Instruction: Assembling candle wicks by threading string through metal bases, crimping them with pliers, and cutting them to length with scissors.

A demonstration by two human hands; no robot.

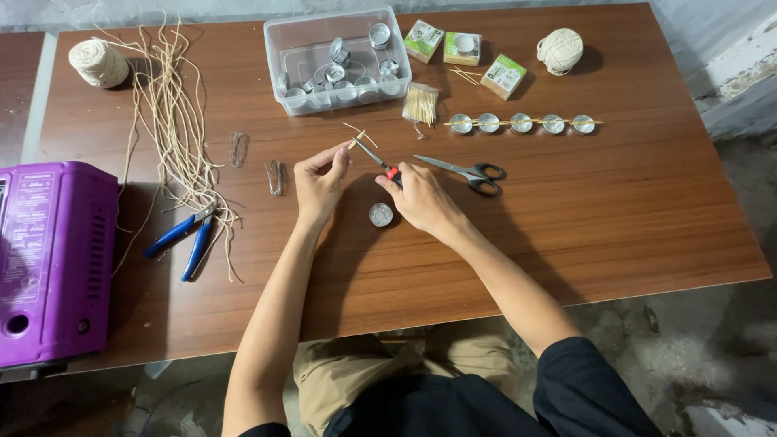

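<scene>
Both my hands meet mid-worktop: left hand fingers pinch a thin stick steady; right hand grips red-handled pliers at one o'clock.

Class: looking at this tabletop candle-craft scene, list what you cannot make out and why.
- Head view: tool tip by the left hand is too small to identify.
- The right hand hides the tool's red grip.
- The purple machine is cut off by the left edge.
- Clear box contents overlap and cannot be counted.
</scene>
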